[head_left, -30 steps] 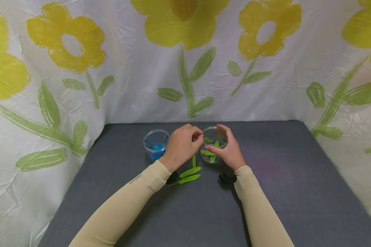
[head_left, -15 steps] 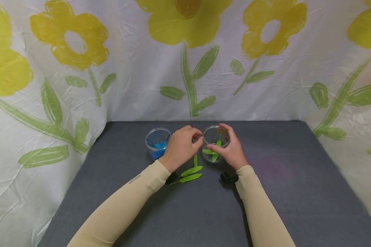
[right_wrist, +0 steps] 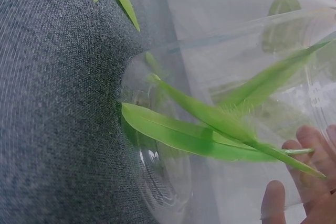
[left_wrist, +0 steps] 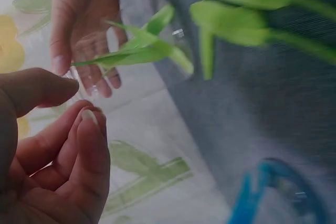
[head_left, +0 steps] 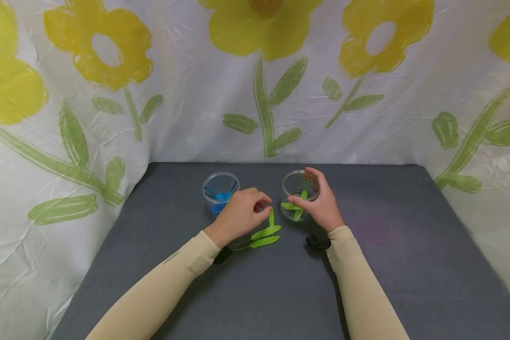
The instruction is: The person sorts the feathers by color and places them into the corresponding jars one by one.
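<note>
My right hand (head_left: 323, 205) grips a clear plastic cup (head_left: 283, 188) from its right side, thumb in front and fingers behind. Several slim green feathers (right_wrist: 194, 142) stand crossed inside it, seen through the wall in the right wrist view. Left of that cup, my left hand (head_left: 240, 212) hovers with loosely bent fingers. The left wrist view shows a gap between its thumb and fingers (left_wrist: 89, 145), holding nothing. Below this hand, more green feathers (head_left: 265, 241) lie on the dark cloth. They show at the top of the left wrist view as well.
A second clear cup (head_left: 204, 191) with blue pieces (head_left: 219, 207) stands left of my left hand, partly hidden by it. Dark grey cloth (head_left: 391, 283) covers the table. Behind its far edge hangs a white curtain (head_left: 187, 118) printed with yellow flowers.
My left hand has drawn back from the held cup's rim, left and down toward the loose feathers. The right hand keeps its hold. The head view has shifted slightly.
</note>
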{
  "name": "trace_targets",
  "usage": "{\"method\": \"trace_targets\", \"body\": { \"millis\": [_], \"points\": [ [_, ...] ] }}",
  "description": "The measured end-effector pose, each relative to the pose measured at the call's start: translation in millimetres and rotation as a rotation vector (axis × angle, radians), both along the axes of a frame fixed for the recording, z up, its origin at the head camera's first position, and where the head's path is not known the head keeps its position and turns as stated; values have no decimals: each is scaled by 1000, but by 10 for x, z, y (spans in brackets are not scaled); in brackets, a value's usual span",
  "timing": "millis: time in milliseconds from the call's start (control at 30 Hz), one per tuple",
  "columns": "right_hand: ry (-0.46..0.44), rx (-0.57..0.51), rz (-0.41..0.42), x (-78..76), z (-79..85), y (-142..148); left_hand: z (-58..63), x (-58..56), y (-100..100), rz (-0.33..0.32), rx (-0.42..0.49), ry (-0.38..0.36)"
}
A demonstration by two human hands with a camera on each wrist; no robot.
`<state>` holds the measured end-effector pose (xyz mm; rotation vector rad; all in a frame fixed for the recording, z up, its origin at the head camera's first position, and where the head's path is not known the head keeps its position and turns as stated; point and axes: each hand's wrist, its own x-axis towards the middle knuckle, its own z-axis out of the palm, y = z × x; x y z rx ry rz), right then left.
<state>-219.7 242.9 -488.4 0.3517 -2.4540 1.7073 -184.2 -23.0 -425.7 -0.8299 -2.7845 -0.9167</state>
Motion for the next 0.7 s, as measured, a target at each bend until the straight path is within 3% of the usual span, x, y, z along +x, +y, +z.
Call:
{"method": "trace_targets", "body": {
  "millis": [367, 700],
  "points": [
    [-3, 10, -21, 2, 22, -9, -294, 266, -483, 44, -71, -108],
    [-6, 12, -15, 5, -3, -34, -508, 348, -645, 71, -115, -241]
  ]
}}
